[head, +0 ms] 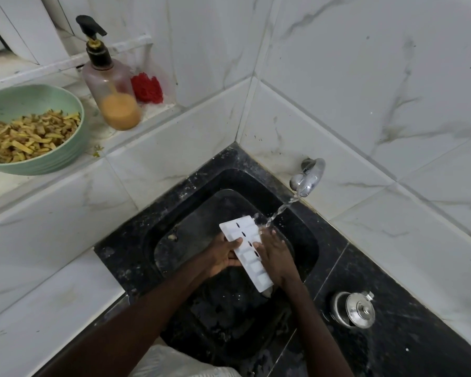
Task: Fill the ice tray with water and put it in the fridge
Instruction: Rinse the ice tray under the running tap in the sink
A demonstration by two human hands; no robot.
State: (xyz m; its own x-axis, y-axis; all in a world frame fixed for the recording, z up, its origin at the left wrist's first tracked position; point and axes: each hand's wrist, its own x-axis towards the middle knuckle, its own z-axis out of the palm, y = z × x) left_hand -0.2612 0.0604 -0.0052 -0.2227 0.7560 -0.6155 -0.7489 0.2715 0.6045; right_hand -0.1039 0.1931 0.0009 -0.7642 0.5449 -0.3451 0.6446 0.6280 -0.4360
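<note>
A white plastic ice tray (241,232) is held over the black sink (307,248), its far end under the stream of water (279,210) running from the chrome wall tap (307,176). My left hand (223,255) grips the tray's left long edge from below, thumb on top. My right hand (276,257) holds the right long edge, fingers stretched toward the stream. The tray tilts, near end lower. Water splashes on the far compartments.
A green bowl (65,156) of yellow peelings, a pump soap bottle (110,85) and a red scrubber (147,88) sit on the tiled ledge at the left. A small steel lidded pot (355,312) stands on the black counter at the right. Marble-tile walls close the corner.
</note>
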